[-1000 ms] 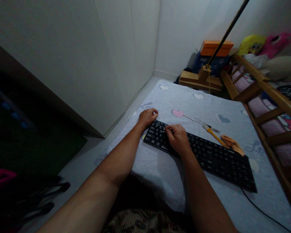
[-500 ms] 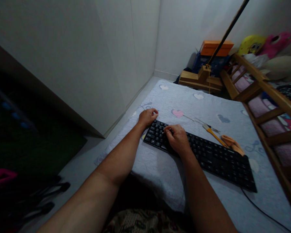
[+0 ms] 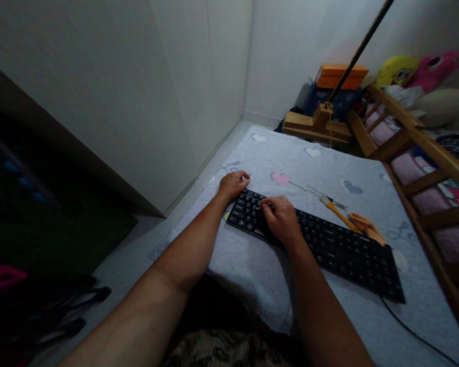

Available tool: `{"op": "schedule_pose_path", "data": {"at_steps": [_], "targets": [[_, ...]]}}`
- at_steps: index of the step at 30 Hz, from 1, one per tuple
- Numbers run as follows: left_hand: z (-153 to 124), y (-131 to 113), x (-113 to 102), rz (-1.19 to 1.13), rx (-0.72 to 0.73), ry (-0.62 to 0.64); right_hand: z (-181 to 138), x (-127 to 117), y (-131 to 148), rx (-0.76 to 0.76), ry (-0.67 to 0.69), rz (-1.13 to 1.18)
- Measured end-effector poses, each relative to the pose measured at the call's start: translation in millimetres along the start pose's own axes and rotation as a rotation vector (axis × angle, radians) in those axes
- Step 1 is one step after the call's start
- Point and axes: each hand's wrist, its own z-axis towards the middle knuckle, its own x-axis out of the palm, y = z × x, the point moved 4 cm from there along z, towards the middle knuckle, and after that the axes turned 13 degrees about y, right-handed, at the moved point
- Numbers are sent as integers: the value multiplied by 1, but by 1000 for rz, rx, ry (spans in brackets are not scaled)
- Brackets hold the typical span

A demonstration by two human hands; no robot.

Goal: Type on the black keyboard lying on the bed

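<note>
A black keyboard (image 3: 344,252) lies at a slant on the pale blue cloth with hearts (image 3: 252,270). Beside its far left corner rests my left hand (image 3: 232,184), its fingers loosely curled, a small gap showing between thumb and forefinger. My right hand (image 3: 281,216) is over the left half of the keys, fingers bent and pinched together. A small light tip shows at the pinch, but what it belongs to is too small to make out. Behind the keyboard lie a cotton swab (image 3: 298,185), metal tweezers (image 3: 315,190), a brush with an orange handle (image 3: 338,214) and a folded tan cloth (image 3: 367,227).
A cable (image 3: 413,331) runs from the keyboard toward the lower right. The white panel (image 3: 168,102) stands on the left. A wooden rail (image 3: 424,132) borders the right side, and a wooden stand (image 3: 315,125) with a dark pole is at the far end.
Almost nothing differs. The fingers of my right hand have shifted very slightly to the right over the keys, while my left hand and the keyboard stay in place.
</note>
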Motion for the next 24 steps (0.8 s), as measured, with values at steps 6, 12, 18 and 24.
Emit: {"op": "schedule_pose_path", "data": {"at_steps": [6,12,18,24], "targets": [[0,0,0,1,-7,4,-1,0,3,-11,24,1],[-1,-1,-1,-4,-13,6,-1,1,4,-24,25,12],[-1,-2,-1,2,-19,5,-1,0,5,-36,15,19],[0,-1,0,2,-10,4,0,2,7,-51,30,19]]}}
